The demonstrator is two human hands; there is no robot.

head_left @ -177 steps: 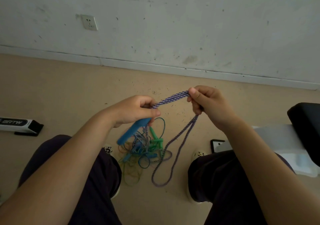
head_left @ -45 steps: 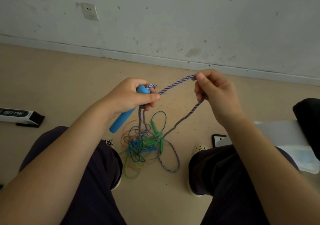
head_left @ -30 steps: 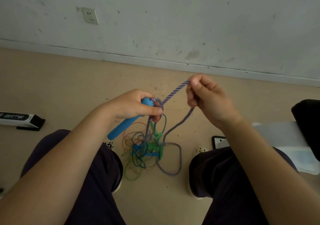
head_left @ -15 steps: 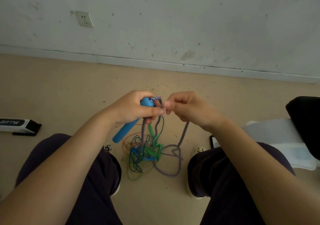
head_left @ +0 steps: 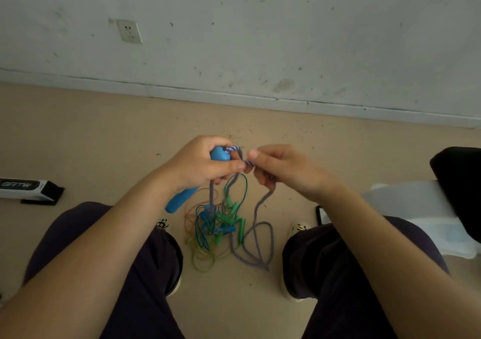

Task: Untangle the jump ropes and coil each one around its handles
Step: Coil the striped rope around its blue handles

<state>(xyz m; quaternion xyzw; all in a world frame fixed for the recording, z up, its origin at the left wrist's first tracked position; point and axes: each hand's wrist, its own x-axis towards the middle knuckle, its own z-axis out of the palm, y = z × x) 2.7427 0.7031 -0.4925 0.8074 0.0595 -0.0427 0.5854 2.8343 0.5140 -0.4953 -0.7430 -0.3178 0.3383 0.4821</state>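
head | left hand (head_left: 200,166) grip clamped round blue handle (head_left: 182,200) | right hand (head_left: 281,168) grip pinching purple-white braided rope (head_left: 256,224) just beside handle top | rope hangs to floor (head_left: 104,135), looping beside tangle of green, blue, orange ropes (head_left: 216,226) between knees | box (head_left: 24,189) at left, lettering blurred | wall socket (head_left: 129,31)
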